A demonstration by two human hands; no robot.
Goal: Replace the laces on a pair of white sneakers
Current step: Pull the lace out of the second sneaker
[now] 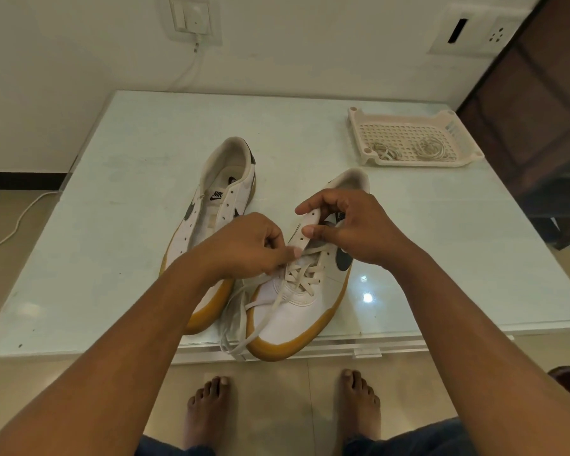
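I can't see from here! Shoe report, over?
Left hand pinching lace on right sneaker. Right hand gripping its eyelet flap. Left sneaker unlaced. Coiled laces in tray. Nothing blocking.

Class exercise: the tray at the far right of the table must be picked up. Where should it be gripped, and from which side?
Grip the tray by its raised solid rim on the near long edge, coming from above on the person's side. The floor is perforated and holds coiled laces, so keep it level.

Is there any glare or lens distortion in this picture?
Head view: two bright glare spots on the glossy table beside the right sneaker; wide-angle bending curves the table edges and stretches the forearms; the tray looks slightly soft.
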